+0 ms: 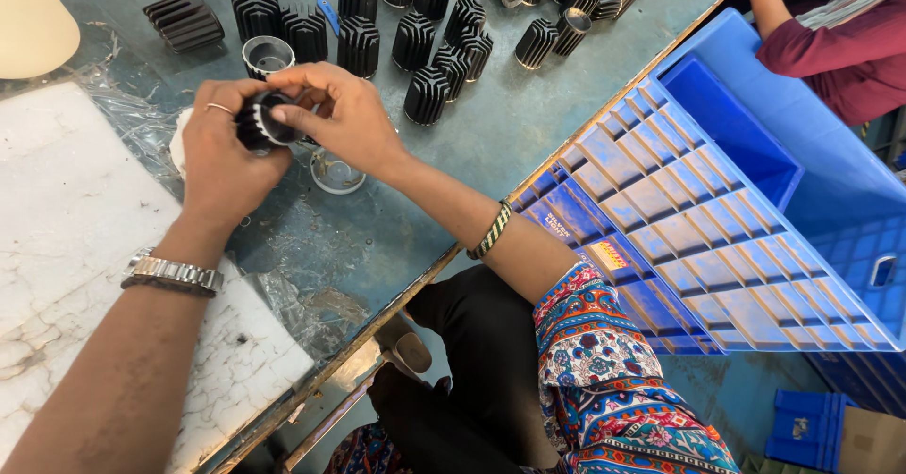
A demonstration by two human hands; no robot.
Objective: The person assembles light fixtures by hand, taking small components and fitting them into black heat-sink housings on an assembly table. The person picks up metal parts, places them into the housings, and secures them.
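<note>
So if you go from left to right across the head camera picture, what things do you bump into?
Wristwatch → left hand → finned black part held in both hands → right hand → striped bangle → blue crate → another person's maroon sleeve.

black finned part point(260, 120) — blue crate point(755, 153)
</note>
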